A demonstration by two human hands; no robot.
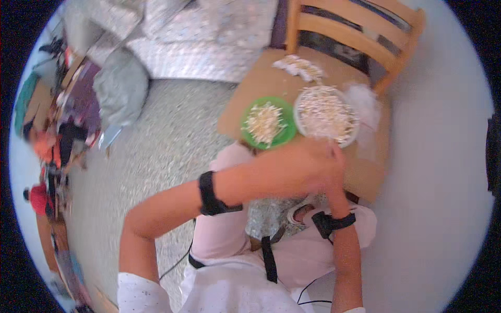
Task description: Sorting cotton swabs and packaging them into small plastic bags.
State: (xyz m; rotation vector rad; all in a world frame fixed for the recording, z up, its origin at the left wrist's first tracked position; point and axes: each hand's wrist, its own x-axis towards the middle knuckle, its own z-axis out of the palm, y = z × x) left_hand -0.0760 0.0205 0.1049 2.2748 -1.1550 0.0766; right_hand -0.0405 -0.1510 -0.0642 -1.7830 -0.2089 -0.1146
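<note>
My left hand [310, 164] reaches across to the right, and my right hand [334, 185] meets it just in front of a white bowl [298, 119]. The two hands overlap, and motion smears their fingers, so whatever they hold is hidden. Short pale sticks [326, 112] that look like cotton swabs fill the white bowl. To its left, a green bowl [288, 111] carries a smaller heap of similar swabs [265, 122]. Behind them lies a row of bundled swabs [300, 68]. A crumpled clear plastic bag [364, 104] rests right of the white bowl.
Everything stands on brown board [235, 112] covering the seat of a wooden chair [355, 36]. Large wrapped bundles [203, 36] and a grey-green sack [122, 86] sit on the speckled floor [172, 120]. Other people [39, 201] are at the far left; a pale wall [438, 156] runs along the right.
</note>
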